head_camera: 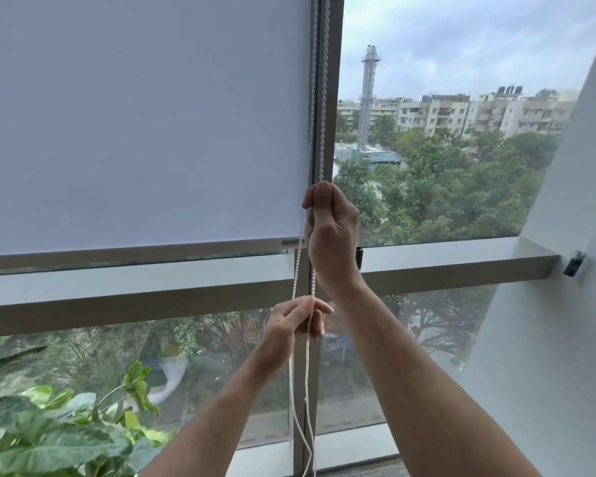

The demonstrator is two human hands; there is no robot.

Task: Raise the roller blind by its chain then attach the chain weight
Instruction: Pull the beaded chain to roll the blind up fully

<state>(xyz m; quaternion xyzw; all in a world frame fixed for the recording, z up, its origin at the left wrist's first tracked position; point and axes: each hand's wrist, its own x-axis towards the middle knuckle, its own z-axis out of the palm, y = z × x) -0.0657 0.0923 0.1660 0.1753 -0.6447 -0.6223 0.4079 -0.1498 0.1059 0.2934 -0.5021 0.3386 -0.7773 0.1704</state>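
A pale grey roller blind [141,125] covers the left window pane, and its bottom bar [135,251] hangs just above the sill. The white bead chain [324,98] drops in two strands along the dark window post. High on the chain, my right hand [327,235] grips one strand in a fist, level with the blind's lower edge. Lower down, my left hand [295,325] pinches a strand between thumb and fingers. Below the hands the chain's loop [298,407] hangs slack to the floor. A small dark piece [359,257] shows behind my right wrist; I cannot tell what it is.
A grey sill ledge [444,263] runs across the window. A leafy green plant [66,425] stands at the lower left. A white slanted wall [547,304] closes the right side and carries a small black clip [574,264]. Trees and buildings lie outside.
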